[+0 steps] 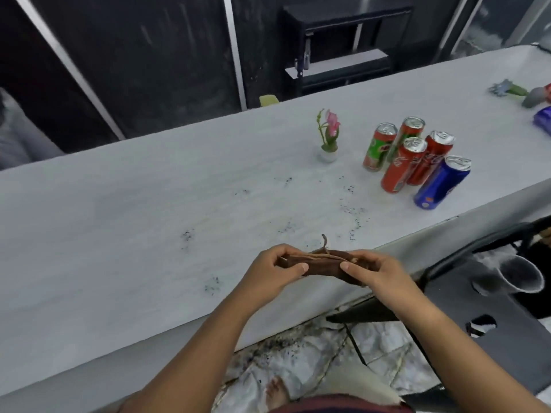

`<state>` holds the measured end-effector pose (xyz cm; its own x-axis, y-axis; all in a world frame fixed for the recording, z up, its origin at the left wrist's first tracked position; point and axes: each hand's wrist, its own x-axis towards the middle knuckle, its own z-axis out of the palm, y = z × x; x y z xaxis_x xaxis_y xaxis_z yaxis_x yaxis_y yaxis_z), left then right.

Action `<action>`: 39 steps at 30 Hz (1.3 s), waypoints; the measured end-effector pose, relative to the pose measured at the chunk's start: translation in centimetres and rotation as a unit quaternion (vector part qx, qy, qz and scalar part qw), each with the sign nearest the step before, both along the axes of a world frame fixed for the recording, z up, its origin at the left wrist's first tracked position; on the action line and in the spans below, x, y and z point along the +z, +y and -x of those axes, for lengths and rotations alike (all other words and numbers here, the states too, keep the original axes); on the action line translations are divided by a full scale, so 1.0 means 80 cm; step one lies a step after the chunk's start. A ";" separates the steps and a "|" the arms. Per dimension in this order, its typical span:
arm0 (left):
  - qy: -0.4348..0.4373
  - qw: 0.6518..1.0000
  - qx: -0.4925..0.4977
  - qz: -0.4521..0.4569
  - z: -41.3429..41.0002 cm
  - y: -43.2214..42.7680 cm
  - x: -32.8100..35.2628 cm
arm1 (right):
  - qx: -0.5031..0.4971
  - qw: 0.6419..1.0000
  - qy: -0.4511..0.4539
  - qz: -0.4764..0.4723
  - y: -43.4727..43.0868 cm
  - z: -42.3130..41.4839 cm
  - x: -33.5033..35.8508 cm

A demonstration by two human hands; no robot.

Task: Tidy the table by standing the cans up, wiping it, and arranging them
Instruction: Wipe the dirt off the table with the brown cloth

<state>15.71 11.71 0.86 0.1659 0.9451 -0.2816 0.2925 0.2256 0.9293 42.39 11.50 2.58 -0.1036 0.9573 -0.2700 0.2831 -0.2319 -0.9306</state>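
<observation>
Several cans stand upright in a cluster at the right of the white table (149, 222): two green cans (379, 150), two red cans (402, 166) and a blue can (441, 183) nearest the front edge. A folded brown cloth (323, 265) is held just above the table's front edge. My left hand (275, 268) grips its left end and my right hand (374, 271) grips its right end. Dark crumbs (351, 210) are scattered over the table between the cloth and the cans.
A small pink flower in a white pot (328, 138) stands left of the cans. Toy-like items and a purple object (542, 120) lie at the far right. A dark chair (492, 308) sits below the table edge on the right.
</observation>
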 end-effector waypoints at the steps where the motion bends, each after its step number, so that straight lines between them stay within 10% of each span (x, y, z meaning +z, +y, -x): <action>1: 0.006 1.000 0.010 -0.004 0.015 -0.001 0.001 | 0.009 1.000 -0.006 -0.003 0.007 0.015 0.002; 22: 0.126 0.968 0.214 -0.026 0.271 0.147 0.027 | 0.261 0.952 -0.117 -0.109 0.288 0.311 0.008; 29: 0.190 0.950 0.246 -0.036 0.335 0.167 -0.023 | 0.312 0.887 -0.279 -0.197 0.338 0.373 -0.027; 39: 0.482 0.806 0.302 -0.164 0.329 -0.040 -0.091 | 0.414 0.814 -0.301 -0.273 0.321 0.423 -0.026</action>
